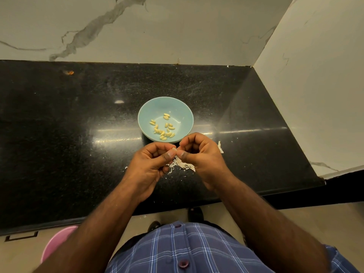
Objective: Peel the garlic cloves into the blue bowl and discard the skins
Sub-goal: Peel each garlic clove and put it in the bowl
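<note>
A light blue bowl point(183, 112) sits on the black counter and holds several peeled yellowish garlic cloves point(163, 128). Just in front of the bowl, my left hand point(151, 164) and my right hand point(199, 154) meet, fingers curled. Both pinch one small pale garlic clove point(174, 149) between thumbs and fingertips. Under my hands lies a small heap of white garlic skins point(182, 165). One more strip of skin point(220, 147) lies to the right of my right hand.
The black granite counter point(78, 134) ends at a marble wall behind and a side wall at the right. A pink bin point(57, 245) stands on the floor at lower left, below the counter's front edge.
</note>
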A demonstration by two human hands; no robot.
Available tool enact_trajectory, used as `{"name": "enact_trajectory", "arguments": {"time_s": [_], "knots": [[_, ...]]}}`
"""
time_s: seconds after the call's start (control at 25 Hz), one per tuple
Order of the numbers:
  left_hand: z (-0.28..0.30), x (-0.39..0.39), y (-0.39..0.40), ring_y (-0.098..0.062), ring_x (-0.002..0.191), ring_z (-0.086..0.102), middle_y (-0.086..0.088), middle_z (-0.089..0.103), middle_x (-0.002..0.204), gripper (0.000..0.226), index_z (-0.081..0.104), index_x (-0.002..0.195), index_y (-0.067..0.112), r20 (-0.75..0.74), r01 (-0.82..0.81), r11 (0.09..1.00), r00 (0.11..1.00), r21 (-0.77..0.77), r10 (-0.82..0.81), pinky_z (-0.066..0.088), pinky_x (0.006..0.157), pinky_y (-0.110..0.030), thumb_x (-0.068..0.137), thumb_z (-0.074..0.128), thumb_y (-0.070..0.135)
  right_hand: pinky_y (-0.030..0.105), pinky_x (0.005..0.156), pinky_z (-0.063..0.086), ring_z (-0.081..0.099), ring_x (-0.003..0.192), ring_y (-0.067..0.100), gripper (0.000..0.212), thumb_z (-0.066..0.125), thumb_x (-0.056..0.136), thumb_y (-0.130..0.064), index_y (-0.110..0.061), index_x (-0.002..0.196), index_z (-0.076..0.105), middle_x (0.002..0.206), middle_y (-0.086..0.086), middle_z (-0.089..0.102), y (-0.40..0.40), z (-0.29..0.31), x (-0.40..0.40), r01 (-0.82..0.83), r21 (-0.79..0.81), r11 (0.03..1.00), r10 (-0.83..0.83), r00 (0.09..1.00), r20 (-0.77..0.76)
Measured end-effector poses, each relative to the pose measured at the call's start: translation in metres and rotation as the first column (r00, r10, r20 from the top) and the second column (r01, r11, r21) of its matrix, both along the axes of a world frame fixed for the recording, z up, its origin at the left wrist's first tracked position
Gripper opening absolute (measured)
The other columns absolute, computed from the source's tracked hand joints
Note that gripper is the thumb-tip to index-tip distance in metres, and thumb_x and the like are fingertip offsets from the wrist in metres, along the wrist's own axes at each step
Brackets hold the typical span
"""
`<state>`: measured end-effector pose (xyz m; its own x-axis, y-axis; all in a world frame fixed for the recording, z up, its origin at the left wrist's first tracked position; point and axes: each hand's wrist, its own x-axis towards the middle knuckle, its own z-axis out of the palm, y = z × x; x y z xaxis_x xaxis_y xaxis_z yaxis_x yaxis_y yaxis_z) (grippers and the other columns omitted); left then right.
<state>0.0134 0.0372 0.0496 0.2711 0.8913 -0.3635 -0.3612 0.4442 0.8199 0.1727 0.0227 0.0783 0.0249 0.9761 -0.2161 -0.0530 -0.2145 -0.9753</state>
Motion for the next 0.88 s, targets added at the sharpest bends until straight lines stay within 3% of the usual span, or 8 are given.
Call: {"name": "enact_trajectory", "arguments": {"time_s": [0.16,0.44,0.56,0.72,0.88], "knots": [[-0.0014,-0.0012,0.0009,-0.009,0.060,0.054,-0.003,0.069,0.076,0.013,0.072,0.091,0.008,-0.049,0.020,0.998,0.999,0.061,-0.017,0.044,0.051,-0.018,0.078,0.073,0.008,0.022,0.059,0.049,0.058,0.060,0.009,0.023,0.064,0.087,0.015,-0.008,0.087,0.061,0.067,0.000,0.063,0.0016,0.0056,-0.0010,-0.007,-0.175,0.985,-0.025,0.983,-0.182],[-0.0022,-0.0031,0.0008,-0.005,0.061,0.058,0.000,0.071,0.076,0.016,0.069,0.096,0.007,-0.060,0.040,0.991,0.998,0.125,-0.032,0.044,0.052,-0.017,0.079,0.070,0.008,0.025,0.061,0.050,0.062,0.060,0.012,0.021,0.060,0.089,0.011,-0.009,0.093,0.061,0.072,0.005,0.066,0.0047,0.0084,0.0006,-0.044,-0.403,0.914,-0.121,0.919,-0.374],[-0.0045,-0.0052,0.0012,-0.007,0.069,0.062,-0.003,0.073,0.083,0.019,0.072,0.100,0.007,-0.035,0.018,0.994,0.999,0.107,-0.014,0.045,0.054,-0.018,0.081,0.071,0.009,0.024,0.059,0.051,0.063,0.061,0.014,0.019,0.066,0.087,0.008,-0.010,0.091,0.062,0.069,0.005,0.067,0.0052,0.0089,-0.0018,-0.003,-0.385,0.923,-0.139,0.930,-0.340],[-0.0046,-0.0066,0.0010,-0.007,0.070,0.063,-0.005,0.074,0.085,0.021,0.075,0.098,0.008,-0.053,0.003,0.997,0.999,0.083,0.002,0.046,0.055,-0.016,0.077,0.075,0.010,0.026,0.060,0.051,0.065,0.061,0.012,0.024,0.069,0.082,0.013,-0.009,0.090,0.061,0.071,0.003,0.069,0.0053,0.0080,-0.0041,0.074,-0.272,0.960,-0.123,0.978,-0.170],[-0.0037,-0.0066,0.0018,-0.008,0.069,0.062,-0.006,0.074,0.085,0.015,0.077,0.094,0.009,-0.059,-0.009,0.997,0.998,0.070,0.013,0.046,0.056,-0.017,0.081,0.074,0.004,0.026,0.060,0.051,0.064,0.062,0.014,0.024,0.068,0.082,0.013,-0.009,0.089,0.061,0.071,0.006,0.069,0.0059,0.0071,-0.0059,0.087,-0.291,0.953,-0.143,0.974,-0.177]]}}
